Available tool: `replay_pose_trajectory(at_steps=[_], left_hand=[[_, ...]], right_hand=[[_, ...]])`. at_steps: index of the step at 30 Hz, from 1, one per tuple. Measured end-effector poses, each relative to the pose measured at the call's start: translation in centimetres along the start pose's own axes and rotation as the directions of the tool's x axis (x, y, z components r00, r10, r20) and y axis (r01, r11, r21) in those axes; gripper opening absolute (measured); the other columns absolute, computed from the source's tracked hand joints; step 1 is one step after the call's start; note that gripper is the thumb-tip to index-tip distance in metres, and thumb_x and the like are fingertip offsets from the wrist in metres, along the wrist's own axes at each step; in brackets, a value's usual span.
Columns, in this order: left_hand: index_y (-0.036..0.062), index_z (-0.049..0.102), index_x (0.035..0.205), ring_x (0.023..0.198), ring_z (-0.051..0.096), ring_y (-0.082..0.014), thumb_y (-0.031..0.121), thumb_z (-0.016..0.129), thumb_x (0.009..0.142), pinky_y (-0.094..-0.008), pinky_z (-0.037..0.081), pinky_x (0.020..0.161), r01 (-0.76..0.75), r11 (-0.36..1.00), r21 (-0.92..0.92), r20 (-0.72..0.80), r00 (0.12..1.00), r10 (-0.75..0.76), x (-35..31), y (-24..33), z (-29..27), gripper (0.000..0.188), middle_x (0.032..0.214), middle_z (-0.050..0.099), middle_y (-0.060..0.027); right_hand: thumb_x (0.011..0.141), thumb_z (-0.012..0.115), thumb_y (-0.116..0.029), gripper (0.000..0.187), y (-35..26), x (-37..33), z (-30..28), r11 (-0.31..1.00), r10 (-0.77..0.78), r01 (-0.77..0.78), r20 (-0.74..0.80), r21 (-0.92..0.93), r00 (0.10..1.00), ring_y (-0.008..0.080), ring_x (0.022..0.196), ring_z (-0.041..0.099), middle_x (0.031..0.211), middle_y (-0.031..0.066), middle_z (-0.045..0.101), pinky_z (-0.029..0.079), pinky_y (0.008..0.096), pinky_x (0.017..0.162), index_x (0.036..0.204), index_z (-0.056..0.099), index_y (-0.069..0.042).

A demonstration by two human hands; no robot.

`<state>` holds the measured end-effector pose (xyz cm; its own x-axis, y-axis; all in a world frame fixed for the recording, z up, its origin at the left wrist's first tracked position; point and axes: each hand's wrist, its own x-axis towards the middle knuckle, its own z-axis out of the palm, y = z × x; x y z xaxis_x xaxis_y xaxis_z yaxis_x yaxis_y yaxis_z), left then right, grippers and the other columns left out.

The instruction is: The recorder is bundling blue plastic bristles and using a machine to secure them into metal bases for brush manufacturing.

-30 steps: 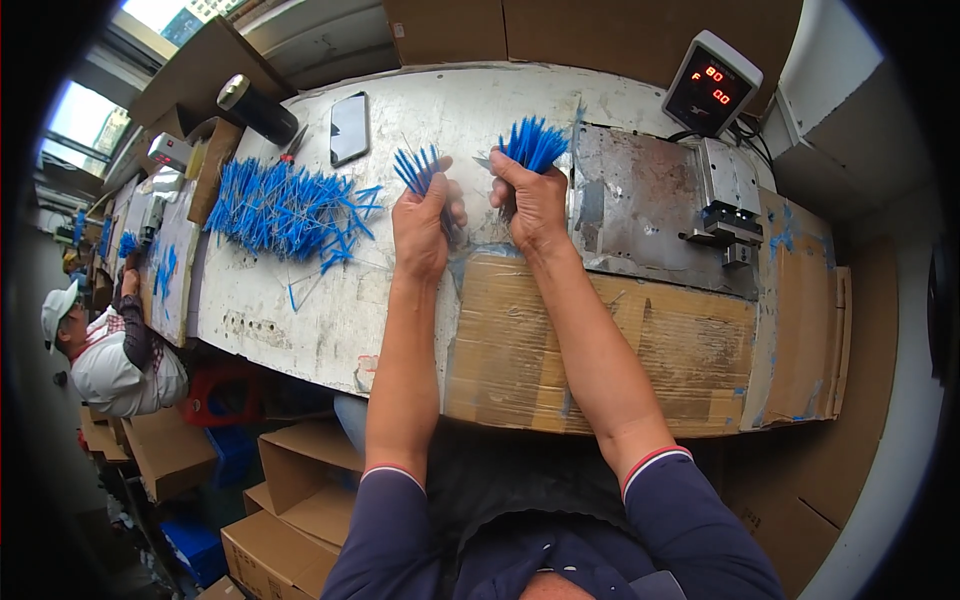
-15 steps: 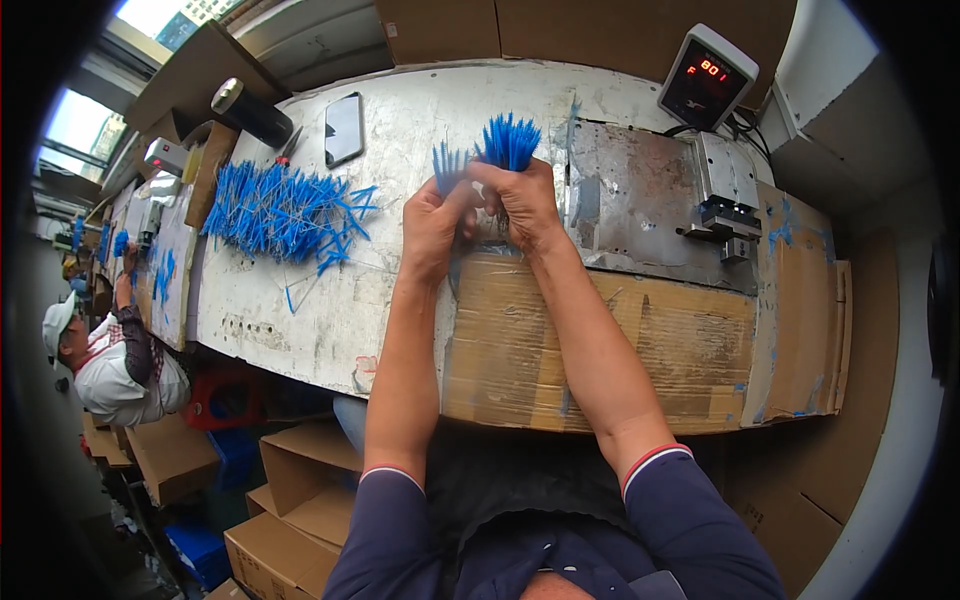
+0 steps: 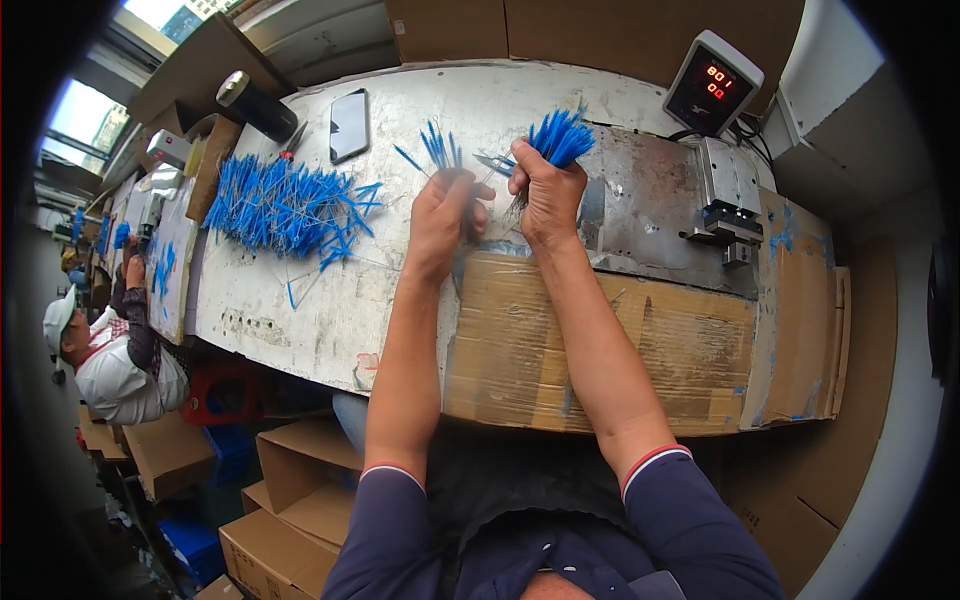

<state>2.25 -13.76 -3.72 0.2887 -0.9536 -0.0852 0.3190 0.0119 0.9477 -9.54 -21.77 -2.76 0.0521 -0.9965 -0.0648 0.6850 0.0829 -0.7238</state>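
Note:
My right hand (image 3: 551,196) is closed round a thick bundle of thin blue brushes (image 3: 562,138), blue ends up and fine wire stems hanging below the fist. A few pieces stick out sideways from it toward the left hand. Just to its left, my left hand (image 3: 438,225), slightly blurred, pinches a few more of the blue brushes (image 3: 437,148), fanned out above its fingers. On the white worktable (image 3: 330,315), a large loose pile of the same blue brushes (image 3: 285,210) lies further left.
Behind the pile are a black cylinder (image 3: 255,107), red-handled pliers (image 3: 292,143) and a phone (image 3: 349,126). At right stand a metal plate with a clamp block (image 3: 730,190) and a digital display (image 3: 712,85). Cardboard (image 3: 600,345) covers the near edge. A co-worker (image 3: 120,365) sits far left.
My hands have moved apart. The right one has shifted a little to the right with its bundle, now tilted; the pieces in the left hand have fanned out.

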Motion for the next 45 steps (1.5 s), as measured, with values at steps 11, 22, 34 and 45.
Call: replay_pose_trajectory(at_steps=[11, 22, 34, 45], left_hand=[[0.0053, 0.058, 0.109, 0.056, 0.049, -0.0026, 0.015, 0.055, 0.106, -0.0178, 0.040, 0.048, -0.104, 0.952, 0.287, -0.204, 0.965, 0.166, 0.6, -1.2, -1.5, 0.010, 0.081, 0.064, 0.0000], [0.0075, 0.063, 0.100, 0.064, 0.051, -0.0021, 0.006, 0.058, 0.099, -0.0214, 0.040, 0.056, -0.253, 0.830, 0.498, -0.102, 0.933, 0.346, 0.3, -1.0, -1.8, 0.005, 0.079, 0.061, 0.0046], [0.0021, 0.054, 0.118, 0.067, 0.067, -0.0142, 0.019, 0.053, 0.108, -0.0222, 0.049, 0.051, -0.199, 0.973, 0.113, -0.431, 0.873, 0.229, 0.8, 0.7, -3.2, 0.019, 0.092, 0.071, -0.0113], [0.0019, 0.056, 0.118, 0.054, 0.045, -0.0032, 0.019, 0.064, 0.102, -0.0180, 0.033, 0.047, -0.172, 0.982, -0.080, -0.081, 0.983, 0.166, 0.1, 0.4, -0.6, 0.024, 0.088, 0.069, -0.0059]], right_hand=[[0.085, 0.074, -0.002, 0.007, 0.0, -0.3, 0.3, 0.961, -0.182, 0.156, -0.097, -0.229, 0.979, 0.0104, 0.051, 0.056, 0.069, 0.0009, 0.064, 0.043, 0.0274, 0.048, 0.082, 0.068, -0.004], [0.072, 0.072, -0.005, 0.012, 0.7, -1.0, 0.7, 0.105, -0.415, 0.876, 0.780, -0.470, 0.469, 0.0323, 0.089, 0.069, 0.082, 0.0107, 0.070, 0.054, 0.0421, 0.084, 0.083, 0.068, -0.009], [0.078, 0.067, -0.004, 0.009, -0.7, -0.7, -0.3, 0.170, 0.008, 0.508, 0.517, -0.844, 0.856, 0.0397, 0.078, 0.068, 0.080, 0.0193, 0.070, 0.055, 0.0447, 0.072, 0.085, 0.071, -0.006], [0.084, 0.079, -0.005, 0.013, 0.3, -1.5, 1.2, 0.966, 0.193, -0.156, 0.175, -0.206, 0.965, 0.0102, 0.060, 0.060, 0.076, 0.0032, 0.069, 0.048, 0.0264, 0.050, 0.094, 0.073, 0.001]])
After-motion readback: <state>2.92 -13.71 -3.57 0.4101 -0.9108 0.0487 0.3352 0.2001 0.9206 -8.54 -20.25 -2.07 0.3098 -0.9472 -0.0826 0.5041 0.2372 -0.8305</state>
